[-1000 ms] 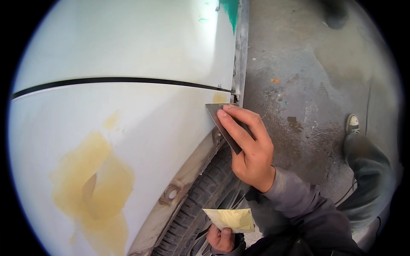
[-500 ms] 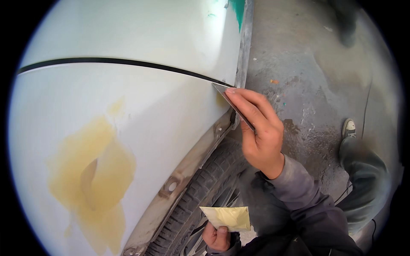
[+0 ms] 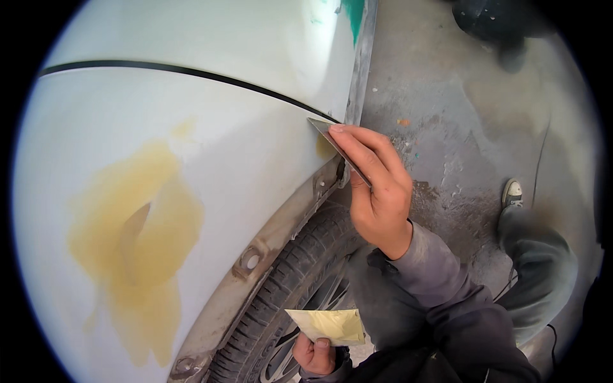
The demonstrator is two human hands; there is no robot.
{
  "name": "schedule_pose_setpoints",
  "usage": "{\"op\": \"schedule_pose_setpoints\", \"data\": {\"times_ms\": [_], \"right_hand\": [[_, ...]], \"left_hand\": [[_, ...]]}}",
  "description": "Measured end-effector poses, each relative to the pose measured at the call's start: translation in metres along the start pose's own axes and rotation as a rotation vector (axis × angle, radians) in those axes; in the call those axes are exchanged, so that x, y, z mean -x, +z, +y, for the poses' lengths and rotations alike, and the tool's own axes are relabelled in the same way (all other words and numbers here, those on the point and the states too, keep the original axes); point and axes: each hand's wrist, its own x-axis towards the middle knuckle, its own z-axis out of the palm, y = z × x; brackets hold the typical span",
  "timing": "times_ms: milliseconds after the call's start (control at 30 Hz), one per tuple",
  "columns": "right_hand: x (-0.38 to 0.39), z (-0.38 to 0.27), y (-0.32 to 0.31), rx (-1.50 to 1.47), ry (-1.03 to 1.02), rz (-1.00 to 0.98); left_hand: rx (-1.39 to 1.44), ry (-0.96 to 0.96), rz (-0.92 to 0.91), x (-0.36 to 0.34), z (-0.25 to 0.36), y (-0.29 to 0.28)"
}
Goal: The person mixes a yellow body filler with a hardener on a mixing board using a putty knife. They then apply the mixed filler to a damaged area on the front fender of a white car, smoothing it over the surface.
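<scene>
My right hand grips a thin, flat filler spreader, fingers along its face and thumb behind. Its tip meets the white car panel just below the dark panel gap, near the panel's outer edge. Beside the blade shows a small yellowish filler patch. Lower down, my left hand pinches the edge of a pale flat board loaded with light yellow filler paste. A large yellow-tan filler patch covers the left part of the panel, with a darker streak inside it.
Below the bare wheel-arch edge sits a black tyre. Green paint marks the upper panel. My leg and shoe are on the stained concrete floor. A dark shape stands at the upper right.
The whole view has shifted slightly, carrying the car and both hands a little left. The spreader stays at about the same panel spot. More of the dark shape shows at upper right.
</scene>
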Motion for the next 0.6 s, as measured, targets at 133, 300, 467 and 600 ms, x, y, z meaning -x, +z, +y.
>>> {"op": "schedule_pose_setpoints", "data": {"times_ms": [133, 300, 467, 600], "right_hand": [[0.022, -0.013, 0.015, 0.037, 0.034, 0.028], [0.046, -0.018, 0.005, -0.008, 0.023, -0.032], [0.005, 0.006, -0.006, 0.053, 0.007, 0.002], [0.003, 0.001, 0.003, 0.089, 0.050, -0.003]], "left_hand": [[-0.051, 0.031, -0.003, 0.001, 0.004, 0.002], [-0.078, 0.068, 0.012, 0.002, -0.001, 0.000], [0.001, 0.009, 0.006, 0.004, 0.001, -0.002], [0.006, 0.007, -0.011, 0.004, 0.007, -0.001]]}}
